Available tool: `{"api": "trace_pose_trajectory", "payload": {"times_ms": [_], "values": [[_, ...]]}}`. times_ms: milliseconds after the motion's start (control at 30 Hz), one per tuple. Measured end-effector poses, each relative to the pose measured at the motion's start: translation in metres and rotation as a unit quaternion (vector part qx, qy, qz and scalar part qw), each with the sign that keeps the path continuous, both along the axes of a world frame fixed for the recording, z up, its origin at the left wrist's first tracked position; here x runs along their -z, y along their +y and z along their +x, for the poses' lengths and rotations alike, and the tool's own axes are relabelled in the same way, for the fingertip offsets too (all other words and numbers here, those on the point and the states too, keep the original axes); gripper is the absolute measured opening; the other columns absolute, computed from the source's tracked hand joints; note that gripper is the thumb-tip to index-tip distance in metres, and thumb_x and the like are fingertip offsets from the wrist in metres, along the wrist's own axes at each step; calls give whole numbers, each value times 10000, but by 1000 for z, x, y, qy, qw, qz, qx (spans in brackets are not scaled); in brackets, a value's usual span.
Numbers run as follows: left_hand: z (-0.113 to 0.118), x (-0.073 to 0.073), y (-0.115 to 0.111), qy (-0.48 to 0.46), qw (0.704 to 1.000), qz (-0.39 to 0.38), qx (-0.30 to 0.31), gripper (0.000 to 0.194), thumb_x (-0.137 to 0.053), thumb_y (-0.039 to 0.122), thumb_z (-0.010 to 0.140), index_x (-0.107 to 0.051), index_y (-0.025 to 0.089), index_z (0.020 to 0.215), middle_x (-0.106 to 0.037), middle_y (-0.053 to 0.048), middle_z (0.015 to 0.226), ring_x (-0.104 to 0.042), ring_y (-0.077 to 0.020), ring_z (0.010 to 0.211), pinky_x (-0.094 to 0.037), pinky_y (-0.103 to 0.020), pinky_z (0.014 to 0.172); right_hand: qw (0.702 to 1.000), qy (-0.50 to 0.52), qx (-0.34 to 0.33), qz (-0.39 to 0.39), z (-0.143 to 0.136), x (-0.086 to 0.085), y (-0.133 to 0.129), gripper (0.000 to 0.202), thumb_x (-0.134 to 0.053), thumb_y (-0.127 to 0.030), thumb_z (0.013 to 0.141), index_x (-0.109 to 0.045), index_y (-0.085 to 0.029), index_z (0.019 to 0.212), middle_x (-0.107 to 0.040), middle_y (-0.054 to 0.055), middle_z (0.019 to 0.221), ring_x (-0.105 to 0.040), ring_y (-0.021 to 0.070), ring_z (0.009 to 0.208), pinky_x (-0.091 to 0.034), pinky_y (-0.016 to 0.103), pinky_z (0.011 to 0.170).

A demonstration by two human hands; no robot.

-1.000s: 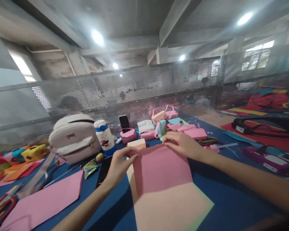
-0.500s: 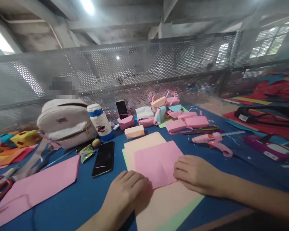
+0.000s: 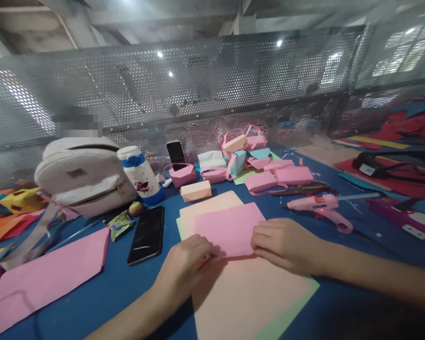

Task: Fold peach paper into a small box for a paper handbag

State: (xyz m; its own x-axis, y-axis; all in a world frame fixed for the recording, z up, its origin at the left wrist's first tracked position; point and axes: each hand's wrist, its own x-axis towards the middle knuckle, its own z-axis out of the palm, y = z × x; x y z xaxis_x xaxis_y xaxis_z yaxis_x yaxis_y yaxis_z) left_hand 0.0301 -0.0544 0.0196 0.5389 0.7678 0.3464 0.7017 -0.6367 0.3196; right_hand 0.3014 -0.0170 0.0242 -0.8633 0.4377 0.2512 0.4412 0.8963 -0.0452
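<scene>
A pink sheet of paper (image 3: 230,229) lies on a larger peach sheet (image 3: 248,297), and a green sheet (image 3: 290,314) shows beneath that. My left hand (image 3: 189,259) is closed on the pink paper's near left corner, fingertips curled at its near edge. At the right side, my right hand (image 3: 281,241) has its fingers bent together over the paper's near right corner. That near edge looks slightly raised between the hands. Both thumbs are mostly hidden.
Left of the sheets are a black phone (image 3: 147,233), a snack packet (image 3: 121,225) and a pink card (image 3: 53,278). A bottle (image 3: 140,177) and backpack (image 3: 85,174) stand behind. A pink glue gun (image 3: 320,208) lies right; folded paper boxes (image 3: 260,182) sit at the back.
The pink paper's near edge has come up and away from me, so less of the sheet's depth shows. Both hands moved slightly farther forward with it. The camera view shifted a little.
</scene>
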Motion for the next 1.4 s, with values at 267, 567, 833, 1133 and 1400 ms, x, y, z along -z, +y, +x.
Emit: {"api": "trace_pose_trajectory", "payload": {"times_ms": [267, 567, 833, 1133, 1400], "values": [[0, 11, -10, 66, 991, 104, 59, 290, -386, 216, 993, -627, 180, 836, -624, -43, 695, -573, -163, 622, -446, -252, 540, 992, -86, -46, 77, 6, 9, -3, 135, -492, -126, 905, -568, -180, 808, -616, 41, 768, -491, 180, 669, -259, 327, 586], [-13, -44, 3, -193, 967, -138, -94, 257, -602, 404, 879, -675, 186, 765, -670, -3, 685, -592, -130, 611, -447, -196, 565, 959, 166, 120, -194, 11, -48, 5, 188, -481, -314, 983, -614, -211, 899, -684, 3, 861, -620, 167, 776, -413, 256, 684], [-10, -71, 4, -284, 917, -242, -137, 327, -728, 483, 713, -744, 165, 786, -718, -39, 706, -608, -170, 628, -434, -215, 535, 958, 168, 100, -210, 15, -92, 12, 178, -569, -326, 912, -719, -235, 938, -735, 1, 905, -667, 188, 803, -459, 254, 672], [-3, -1, 6, -106, 973, -177, -108, 187, -572, 165, 795, -750, 188, 846, -696, -27, 770, -585, -151, 655, -416, -225, 599, 982, -5, 141, -124, -10, -20, 28, 224, -587, -91, 828, -758, -232, 852, -750, 6, 900, -670, 198, 869, -413, 256, 688], [6, 8, 5, 47, 997, -59, 36, 469, -489, -12, 818, -677, 280, 1133, -601, -38, 893, -562, -189, 837, -422, -283, 716, 998, 29, -8, -47, -21, 14, 14, 288, -514, -94, 954, -699, -251, 1109, -674, 40, 1022, -564, 180, 973, -417, 301, 816]]}}
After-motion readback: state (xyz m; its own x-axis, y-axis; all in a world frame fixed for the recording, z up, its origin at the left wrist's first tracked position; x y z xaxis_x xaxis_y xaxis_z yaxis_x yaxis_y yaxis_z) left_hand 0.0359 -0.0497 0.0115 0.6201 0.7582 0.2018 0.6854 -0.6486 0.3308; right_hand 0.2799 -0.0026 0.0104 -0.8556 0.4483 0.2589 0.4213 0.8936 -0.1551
